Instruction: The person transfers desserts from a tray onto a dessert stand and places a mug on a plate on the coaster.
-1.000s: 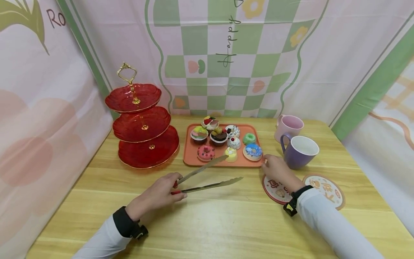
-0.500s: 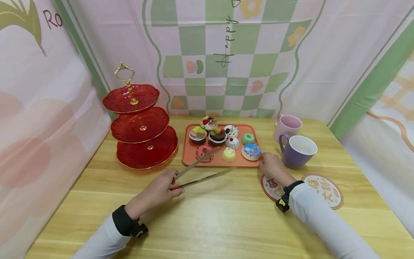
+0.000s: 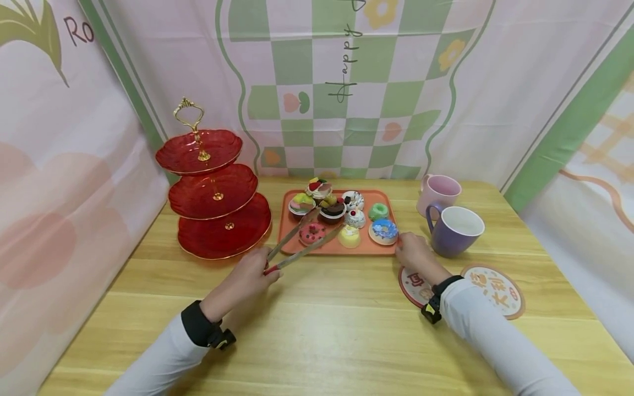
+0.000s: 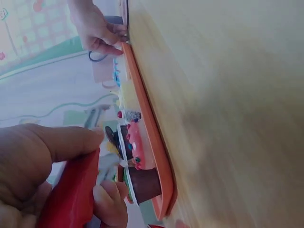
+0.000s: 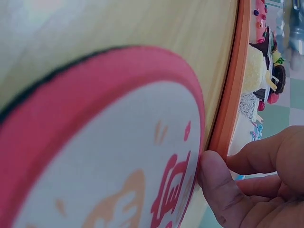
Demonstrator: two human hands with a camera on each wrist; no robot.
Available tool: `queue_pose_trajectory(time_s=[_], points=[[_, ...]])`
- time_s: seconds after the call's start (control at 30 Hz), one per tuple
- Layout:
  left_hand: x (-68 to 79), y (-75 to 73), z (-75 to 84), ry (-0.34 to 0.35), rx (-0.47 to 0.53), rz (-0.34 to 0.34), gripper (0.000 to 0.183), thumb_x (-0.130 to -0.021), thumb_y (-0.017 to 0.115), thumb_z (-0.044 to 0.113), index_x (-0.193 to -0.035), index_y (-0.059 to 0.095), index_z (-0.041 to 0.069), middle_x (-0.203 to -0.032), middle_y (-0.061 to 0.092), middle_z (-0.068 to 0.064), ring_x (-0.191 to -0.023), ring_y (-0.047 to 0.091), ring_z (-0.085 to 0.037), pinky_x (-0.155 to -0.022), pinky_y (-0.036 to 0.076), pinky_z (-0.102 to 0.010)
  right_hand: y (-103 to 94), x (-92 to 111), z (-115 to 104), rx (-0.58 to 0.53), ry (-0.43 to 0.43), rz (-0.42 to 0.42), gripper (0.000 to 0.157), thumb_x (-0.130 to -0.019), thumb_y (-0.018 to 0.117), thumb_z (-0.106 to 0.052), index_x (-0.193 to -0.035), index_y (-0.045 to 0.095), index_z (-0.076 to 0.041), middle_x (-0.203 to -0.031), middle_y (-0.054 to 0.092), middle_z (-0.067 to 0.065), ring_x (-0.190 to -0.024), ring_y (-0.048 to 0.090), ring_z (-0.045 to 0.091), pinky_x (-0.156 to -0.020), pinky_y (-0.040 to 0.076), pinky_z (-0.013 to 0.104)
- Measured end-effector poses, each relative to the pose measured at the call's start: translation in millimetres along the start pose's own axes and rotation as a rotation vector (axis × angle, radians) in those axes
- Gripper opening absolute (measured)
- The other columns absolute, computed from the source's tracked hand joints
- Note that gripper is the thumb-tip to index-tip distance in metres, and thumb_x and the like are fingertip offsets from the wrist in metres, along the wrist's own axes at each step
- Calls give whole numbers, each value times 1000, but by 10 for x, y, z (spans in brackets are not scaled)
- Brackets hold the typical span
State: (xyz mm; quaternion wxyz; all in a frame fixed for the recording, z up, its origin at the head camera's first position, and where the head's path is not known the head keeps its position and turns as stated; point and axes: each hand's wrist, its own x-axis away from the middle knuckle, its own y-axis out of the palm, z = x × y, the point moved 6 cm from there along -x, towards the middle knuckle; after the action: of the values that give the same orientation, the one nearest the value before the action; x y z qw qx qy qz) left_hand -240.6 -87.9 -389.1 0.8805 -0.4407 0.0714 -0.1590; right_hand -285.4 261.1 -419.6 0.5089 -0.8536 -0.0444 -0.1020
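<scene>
My left hand [image 3: 242, 283] grips a pair of metal food tongs [image 3: 304, 251] by their red handle [image 4: 71, 190]. The tong arms are spread over the orange tray [image 3: 371, 251], one on each side of a pink donut [image 3: 312, 233]; contact cannot be made out. Their tips reach toward the cupcakes [image 3: 333, 209]. At the tray's front right corner, my right hand [image 3: 418, 256] pinches the rim between thumb [image 5: 221, 185] and fingers. A blue donut [image 3: 383, 231], a green donut [image 3: 378, 211], a yellow cake [image 3: 349, 236] and white cakes [image 3: 354, 218] also lie on the tray.
A red three-tier stand [image 3: 225, 225] with a gold handle is at left. Right of the tray are a pink mug [image 3: 441, 192] and a purple mug [image 3: 453, 236]. Two round coasters lie nearby, one red-rimmed [image 3: 413, 283] partly under my right forearm, one white [image 3: 495, 291].
The tongs have moved left and away from me, from in front of the yellow cake to around the pink donut. My right hand stays at the tray corner.
</scene>
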Motion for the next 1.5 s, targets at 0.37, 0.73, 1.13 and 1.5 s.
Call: queue_pose_trajectory(time_s=[0.37, 0.73, 1.13, 1.5], points=[[-167, 41, 31, -68, -7, 2, 31, -81, 74, 19, -95, 55, -1, -70, 45, -8, -52, 43, -19, -45, 35, -28, 21, -1, 3, 21, -19, 14, 20, -90, 50, -2, -104, 56, 11, -70, 50, 11, -57, 52, 21, -46, 40, 28], [-277, 43, 128, -110, -21, 19, 29, -81, 73, 18, -95, 56, -1, -74, 50, -8, -60, 46, -21, -47, 36, -29, 9, -9, -43, 52, -37, 23, 23, -89, 51, -2, -106, 56, 13, -70, 51, 11, -57, 53, 21, -46, 41, 28], [-455, 130, 140, -120, -7, -26, 27, -83, 72, 20, -89, 53, 1, -67, 46, -7, -53, 44, -18, -45, 32, -26, 27, 0, -34, 44, -52, 22, 20, -88, 51, -1, -102, 58, 12, -67, 49, 11, -54, 51, 21, -45, 39, 27], [-518, 160, 138, -144, -26, -47, 21, -87, 67, 19, -92, 54, 3, -67, 50, -7, -53, 46, -17, -44, 34, -25, 7, -12, -24, 68, -77, 63, 17, -87, 52, -1, -97, 59, 12, -63, 44, 9, -51, 49, 20, -44, 36, 27]])
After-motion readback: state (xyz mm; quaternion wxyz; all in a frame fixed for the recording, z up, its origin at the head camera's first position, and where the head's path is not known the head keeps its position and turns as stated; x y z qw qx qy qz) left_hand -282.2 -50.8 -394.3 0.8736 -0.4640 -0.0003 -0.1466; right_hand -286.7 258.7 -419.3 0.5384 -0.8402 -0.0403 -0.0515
